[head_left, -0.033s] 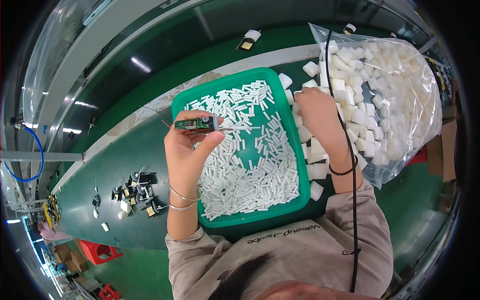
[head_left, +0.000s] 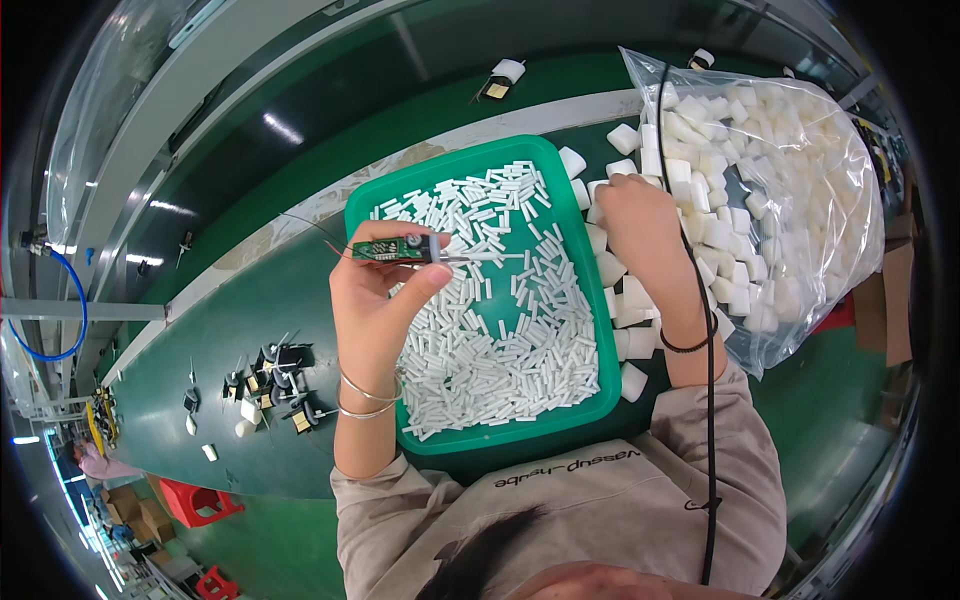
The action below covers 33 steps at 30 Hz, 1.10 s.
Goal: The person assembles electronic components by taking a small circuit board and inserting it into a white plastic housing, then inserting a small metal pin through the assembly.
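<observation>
Raised over the tray's left half, my left hand point(head_left: 375, 300) is closed on a small circuit board assembly point(head_left: 385, 249). The assembly has a green board, a dark end part with a pale round collar, a thin rod pointing right and thin wires trailing left. Below it lies the green plastic tray point(head_left: 500, 437), spread with short white tubes point(head_left: 500, 385). Beyond the tray's right rim, my right hand point(head_left: 637, 222) reaches down among the white foam blocks point(head_left: 640, 343). Its fingers are bent and pinched at a foam block point(head_left: 597, 190), partly hidden by the fingertips.
A clear plastic bag point(head_left: 800, 190) spills more foam blocks at the right. Several dark assemblies point(head_left: 275, 380) lie in a heap on the green table point(head_left: 250, 300). Another assembly point(head_left: 502, 78) sits beyond the pale ledge. A black cable point(head_left: 709, 400) hangs past my right forearm.
My right hand has shifted very slightly to the right among the foam blocks. My left hand keeps its hold on the circuit board assembly.
</observation>
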{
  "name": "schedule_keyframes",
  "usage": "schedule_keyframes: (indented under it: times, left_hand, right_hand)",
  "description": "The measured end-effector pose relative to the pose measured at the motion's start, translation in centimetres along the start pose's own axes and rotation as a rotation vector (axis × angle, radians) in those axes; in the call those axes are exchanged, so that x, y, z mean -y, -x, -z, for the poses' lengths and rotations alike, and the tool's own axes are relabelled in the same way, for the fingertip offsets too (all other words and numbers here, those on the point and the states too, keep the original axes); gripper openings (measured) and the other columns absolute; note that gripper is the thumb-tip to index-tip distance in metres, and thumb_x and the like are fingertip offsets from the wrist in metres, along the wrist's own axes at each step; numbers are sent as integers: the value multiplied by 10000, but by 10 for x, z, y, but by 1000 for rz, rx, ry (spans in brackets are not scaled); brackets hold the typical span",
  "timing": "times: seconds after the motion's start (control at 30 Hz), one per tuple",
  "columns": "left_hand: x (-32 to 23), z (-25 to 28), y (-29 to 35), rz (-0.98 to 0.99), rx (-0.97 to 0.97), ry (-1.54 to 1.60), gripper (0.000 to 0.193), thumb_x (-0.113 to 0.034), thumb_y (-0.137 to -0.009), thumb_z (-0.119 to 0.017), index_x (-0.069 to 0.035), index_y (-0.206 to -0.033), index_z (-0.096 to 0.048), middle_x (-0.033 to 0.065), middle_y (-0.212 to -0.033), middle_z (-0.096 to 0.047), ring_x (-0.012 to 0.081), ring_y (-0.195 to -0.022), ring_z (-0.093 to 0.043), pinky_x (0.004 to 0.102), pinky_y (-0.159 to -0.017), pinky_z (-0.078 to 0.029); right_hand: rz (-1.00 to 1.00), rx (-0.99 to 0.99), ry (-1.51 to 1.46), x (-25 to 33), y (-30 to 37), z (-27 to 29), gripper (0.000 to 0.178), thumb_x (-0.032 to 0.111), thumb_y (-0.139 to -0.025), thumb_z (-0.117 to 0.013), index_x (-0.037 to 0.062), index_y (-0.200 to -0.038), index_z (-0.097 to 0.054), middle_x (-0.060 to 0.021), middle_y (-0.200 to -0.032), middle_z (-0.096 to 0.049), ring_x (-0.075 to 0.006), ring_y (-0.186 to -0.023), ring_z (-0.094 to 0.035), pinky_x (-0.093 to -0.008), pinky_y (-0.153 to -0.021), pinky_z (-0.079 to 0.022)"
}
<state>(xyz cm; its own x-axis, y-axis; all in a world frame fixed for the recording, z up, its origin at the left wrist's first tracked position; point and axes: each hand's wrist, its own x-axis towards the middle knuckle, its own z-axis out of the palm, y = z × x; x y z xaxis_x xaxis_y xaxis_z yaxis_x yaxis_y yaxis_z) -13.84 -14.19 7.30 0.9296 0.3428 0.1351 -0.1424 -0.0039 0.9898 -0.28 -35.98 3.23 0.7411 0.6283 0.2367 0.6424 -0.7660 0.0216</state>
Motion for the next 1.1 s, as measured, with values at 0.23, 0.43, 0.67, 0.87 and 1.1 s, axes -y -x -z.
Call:
schedule_keyframes:
  times: [0.23,0.43,0.67,0.87,1.1]
  left_hand:
    - [8,-9,9,132,57,620,342,69,-610,-676,0,-904,-516,119,-943,-579,232,-908,-583,343,-760,-529]
    - [8,-23,20,-133,4,503,396,23,-591,-732,-8,-930,-530,147,-938,-606,258,-893,-597,391,-834,-484]
    - [7,-25,24,-212,-16,337,406,18,-542,-774,-6,-892,-570,152,-945,-625,221,-897,-603,309,-795,-484]
    - [2,-21,23,-225,44,186,399,17,-552,-772,13,-908,-592,142,-942,-628,199,-901,-599,294,-785,-482]
    - [-2,-22,24,-203,53,58,362,18,-571,-765,18,-896,-604,113,-933,-633,164,-855,-601,276,-764,-482]
  right_hand:
    - [64,-221,-1281,44,7,62,206,-13,-715,-621,-12,-920,-608,-115,-878,-599,-194,-820,-598,-272,-660,-499]
    - [29,-219,-1692,63,24,44,238,-76,-706,-630,-44,-939,-601,-130,-907,-606,-181,-817,-608,-263,-721,-503]
    - [97,-345,-1770,72,28,36,209,-110,-704,-616,-40,-900,-610,-144,-871,-613,-192,-812,-604,-267,-697,-498]
    - [153,-439,-1637,70,28,32,248,-113,-674,-638,-22,-903,-619,-126,-860,-608,-176,-778,-578,-253,-657,-466]
    - [201,-519,-1611,75,26,26,355,-65,-650,-685,-9,-988,-592,-96,-879,-580,-169,-751,-552,-247,-645,-443]
